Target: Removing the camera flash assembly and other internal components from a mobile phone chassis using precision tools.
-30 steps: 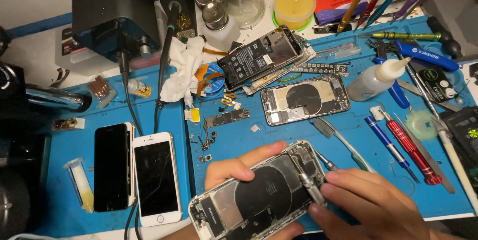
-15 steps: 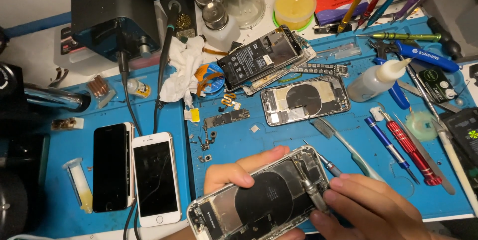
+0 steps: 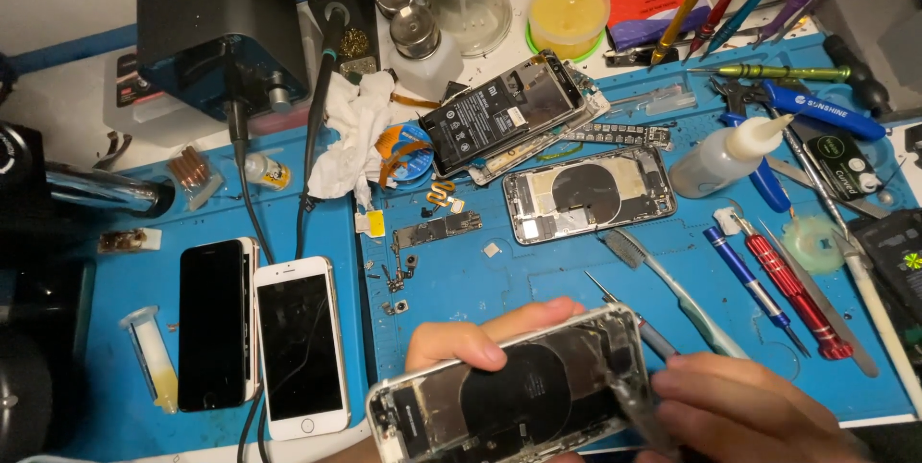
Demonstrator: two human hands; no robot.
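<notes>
Down at 6 o'clock, I see my left hand (image 3: 480, 338) wrapped around the far edge of an opened silver phone housing with a dark round coil (image 3: 514, 396), fingers curled over its rim, gripping it tilted above the mat. My right hand (image 3: 740, 410) comes in from 5 o'clock, fingers pinched narrow against the housing's right end; whether they hold a small tool I cannot tell.

Under it all lies a bright blue rubber work mat (image 3: 538, 280) covering most of the bench. At 9 o'clock a black-faced phone (image 3: 213, 324) and a white-faced phone with a dark screen (image 3: 300, 343) lie side by side, touching. Near the centre sits a second stripped silver phone frame (image 3: 588, 192), and just beyond it, towards 12 o'clock, a stack of open phones with a black battery on top (image 3: 504, 115). A crumpled white tissue (image 3: 357, 132) lies left of that stack. At 11 o'clock stands a black box-shaped station (image 3: 216, 16) with cables trailing down. A round yellow tub (image 3: 569, 13) sits at 12 o'clock. Towards 3 o'clock I note a clear squeeze bottle with a white nozzle (image 3: 722, 156), a red-handled screwdriver (image 3: 792, 290) and a blue-handled pair of pliers (image 3: 816, 108).
</notes>
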